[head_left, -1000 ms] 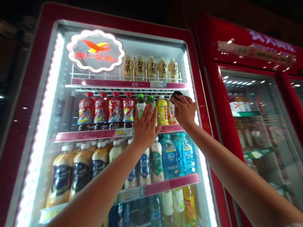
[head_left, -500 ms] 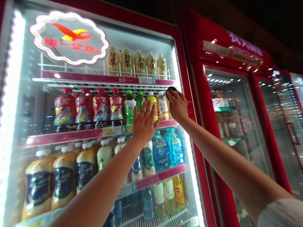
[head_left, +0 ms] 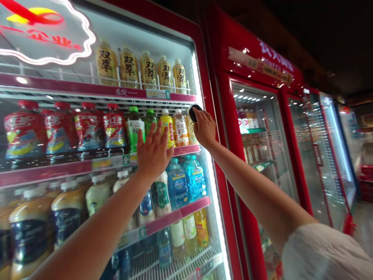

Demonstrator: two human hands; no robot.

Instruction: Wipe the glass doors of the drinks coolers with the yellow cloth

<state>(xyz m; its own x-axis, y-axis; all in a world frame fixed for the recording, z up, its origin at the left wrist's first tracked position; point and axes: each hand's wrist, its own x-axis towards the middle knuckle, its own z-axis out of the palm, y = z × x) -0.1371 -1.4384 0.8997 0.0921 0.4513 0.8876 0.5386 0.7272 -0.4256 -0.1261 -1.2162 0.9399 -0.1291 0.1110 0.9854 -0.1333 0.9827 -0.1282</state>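
A glass-fronted drinks cooler with a red frame (head_left: pixel 210 128) fills the left and middle of the view. My left hand (head_left: pixel 154 152) lies flat with fingers spread against its glass, in front of the green-capped and yellow bottles. Near the glass's right edge, my right hand (head_left: pixel 205 127) has its fingers around a round black object (head_left: pixel 195 112), pressed to the glass beside a tan bottle. What the black object is, I cannot tell. Behind the glass stand red-labelled bottles (head_left: pixel 87 126), blue bottles (head_left: pixel 177 182) and a top row of yellow bottles (head_left: pixel 147 69).
More red coolers (head_left: pixel 259 39) stand in a row to the right, with bottles behind their doors. A lit oval sign (head_left: pixel 43 33) is at the upper left. Red crates (head_left: pixel 366 175) show at the far right edge.
The view has turned to the right, so the cooler and both hands appear further left and more coolers show. Both hands keep nearly the same places on the glass.
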